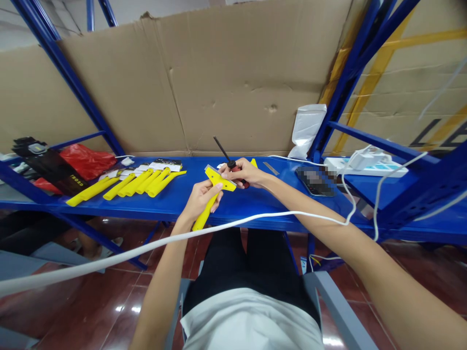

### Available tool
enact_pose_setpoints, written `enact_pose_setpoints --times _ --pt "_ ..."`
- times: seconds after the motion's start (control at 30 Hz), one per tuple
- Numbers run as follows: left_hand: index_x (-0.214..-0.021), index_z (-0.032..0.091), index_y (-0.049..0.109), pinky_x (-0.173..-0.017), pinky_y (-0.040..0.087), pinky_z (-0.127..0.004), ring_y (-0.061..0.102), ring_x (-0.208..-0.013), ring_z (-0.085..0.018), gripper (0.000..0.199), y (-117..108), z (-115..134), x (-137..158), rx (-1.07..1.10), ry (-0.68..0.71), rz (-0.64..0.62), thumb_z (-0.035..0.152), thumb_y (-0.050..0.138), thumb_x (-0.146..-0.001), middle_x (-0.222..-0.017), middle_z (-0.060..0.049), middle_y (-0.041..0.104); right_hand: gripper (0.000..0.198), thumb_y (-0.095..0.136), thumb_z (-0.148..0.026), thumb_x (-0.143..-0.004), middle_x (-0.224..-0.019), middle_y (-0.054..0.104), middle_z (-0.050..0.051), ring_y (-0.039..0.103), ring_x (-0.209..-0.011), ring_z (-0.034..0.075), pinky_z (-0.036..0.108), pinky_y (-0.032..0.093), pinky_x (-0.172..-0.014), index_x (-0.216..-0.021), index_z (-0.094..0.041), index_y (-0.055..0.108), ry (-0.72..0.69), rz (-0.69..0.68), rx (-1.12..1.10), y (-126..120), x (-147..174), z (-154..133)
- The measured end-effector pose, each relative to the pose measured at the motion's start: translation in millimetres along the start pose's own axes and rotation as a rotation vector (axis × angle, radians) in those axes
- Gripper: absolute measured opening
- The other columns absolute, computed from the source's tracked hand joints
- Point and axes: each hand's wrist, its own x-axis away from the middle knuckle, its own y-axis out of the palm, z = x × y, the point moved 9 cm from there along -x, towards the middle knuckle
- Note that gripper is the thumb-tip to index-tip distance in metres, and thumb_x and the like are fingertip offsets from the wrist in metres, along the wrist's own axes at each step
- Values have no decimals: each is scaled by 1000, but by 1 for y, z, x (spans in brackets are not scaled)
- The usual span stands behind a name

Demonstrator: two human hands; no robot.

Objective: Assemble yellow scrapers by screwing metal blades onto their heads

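Note:
My left hand (201,197) is closed around the handle of a yellow scraper (214,180), thumb lying along its wide T-shaped head. The handle slants down past the front edge of the blue table (175,204). My right hand (249,172) grips a screwdriver (222,148) with a red and black handle, its dark shaft pointing up and away from the scraper. Fingers of that same hand also touch the scraper's head. Behind the right hand, part of another yellow piece (254,163) shows, mostly hidden.
Several yellow scrapers (136,184) with card labels lie at left, near a red plastic bag (85,161) and a black box (54,167). To the right are a thin metal strip (271,168), a phone (313,182) and a power strip (365,166). A white cable (255,217) crosses in front.

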Motion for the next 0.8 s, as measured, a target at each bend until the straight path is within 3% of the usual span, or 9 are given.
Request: enact_pose_setpoints --times 0.8 --pt "-84 17 67 -37 41 -24 54 -37 -10 50 0 -3 -2 46 -6 8 61 91 -90 -66 0 67 42 106 -45 -73 -58 66 -6 47 -39 5 16 39 -34 -85 -15 79 -31 24 34 -6 1 -5"
